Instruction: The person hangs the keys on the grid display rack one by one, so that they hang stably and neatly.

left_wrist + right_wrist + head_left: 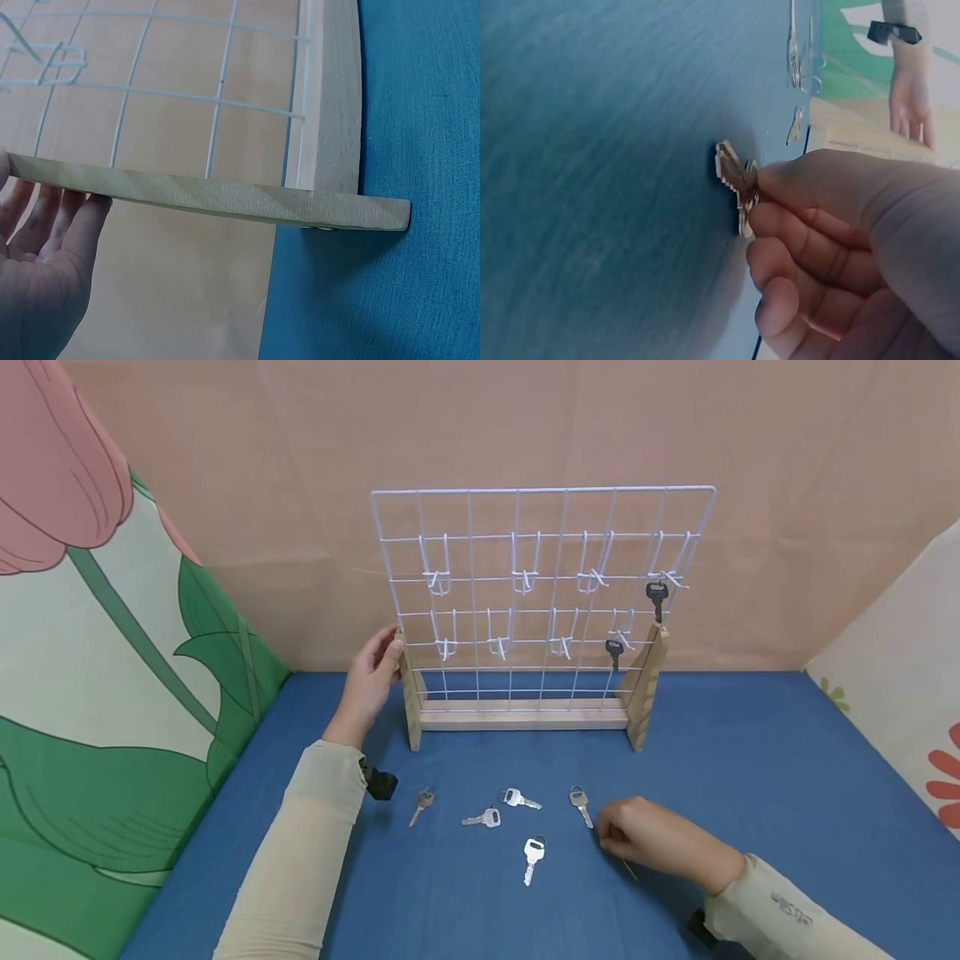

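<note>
My left hand (369,681) grips the upper end of the wooden left post (210,196) of a white wire rack (540,490). The right hand (648,842), low over the blue cloth, pinches a key (733,169) between thumb and forefinger. The key's head is mostly covered by the fingers. Close to that hand lies a silver key (581,807) with a ring. Other loose keys lie farther left: a darker key (423,803), two silver keys (491,817) (517,797) near the middle, and a silver key (533,857) nearer me.
Two black-headed keys hang on the rack's right side, an upper key (657,593) and a lower key (614,650). Several wire hooks (524,581) stick out in two rows. A wooden base bar (525,719) joins the posts. A tan backdrop (225,610) stands behind.
</note>
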Demonstrator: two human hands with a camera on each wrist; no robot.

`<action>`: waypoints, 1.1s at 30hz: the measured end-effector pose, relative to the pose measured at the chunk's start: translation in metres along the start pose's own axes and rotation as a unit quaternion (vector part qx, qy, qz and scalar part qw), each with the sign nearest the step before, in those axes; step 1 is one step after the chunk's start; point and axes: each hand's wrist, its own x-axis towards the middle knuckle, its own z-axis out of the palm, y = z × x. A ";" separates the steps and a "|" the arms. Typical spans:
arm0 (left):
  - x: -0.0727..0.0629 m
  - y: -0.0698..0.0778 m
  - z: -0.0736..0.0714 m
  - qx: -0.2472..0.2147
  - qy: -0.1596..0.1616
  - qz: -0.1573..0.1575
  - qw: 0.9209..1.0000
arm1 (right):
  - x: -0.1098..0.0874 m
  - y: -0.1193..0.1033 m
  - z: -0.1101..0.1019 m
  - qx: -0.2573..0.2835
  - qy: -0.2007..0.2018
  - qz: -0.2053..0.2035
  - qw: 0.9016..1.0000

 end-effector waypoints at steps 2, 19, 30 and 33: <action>0.003 -0.005 -0.001 -0.004 0.000 0.002 1.000 | 0.000 -0.001 0.000 0.000 0.000 0.006 1.000; 0.018 -0.033 -0.004 -0.003 0.011 0.031 0.999 | -0.003 -0.005 -0.022 -0.001 0.135 -0.028 0.990; 0.018 -0.031 -0.005 -0.012 0.010 0.029 0.999 | 0.021 -0.029 -0.060 0.014 0.329 -0.147 0.933; 0.014 -0.024 -0.004 -0.014 0.006 0.024 1.000 | 0.023 -0.035 -0.073 0.056 0.362 -0.165 0.916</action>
